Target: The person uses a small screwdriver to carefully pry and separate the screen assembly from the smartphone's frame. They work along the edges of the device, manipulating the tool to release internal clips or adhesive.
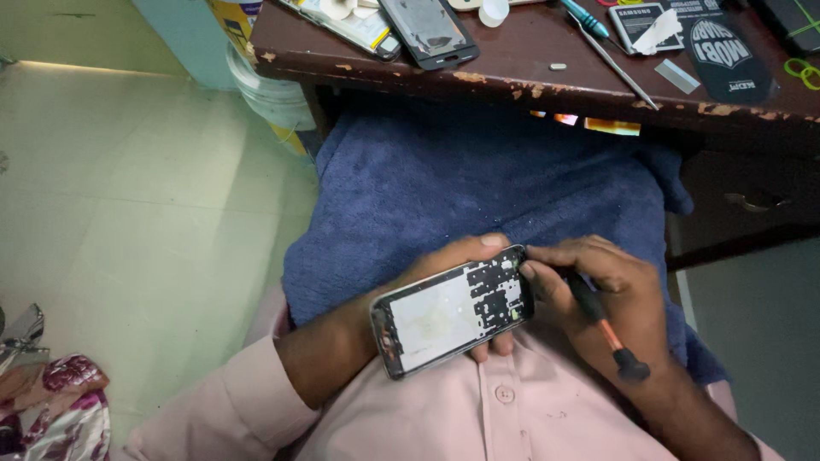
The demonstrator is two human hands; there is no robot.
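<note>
Phone (451,312), opened with its back cover off, lay over the lap just below a blue towel (478,183). Beyond the fingertips, a scuffed brown desk (512,72) carried another stripped phone (427,30), a blue-handled screwdriver (585,17), tweezers (613,61) and a battery (639,21); nothing stood between the hands and the work. The left hand (444,260) cupped the phone from behind, fingers wrapped around its edges, wrist bent inward. The right hand (611,294) pinched a small orange-shafted screwdriver (598,320), fingers closed narrowly near its tip at the phone's upper corner.
</note>
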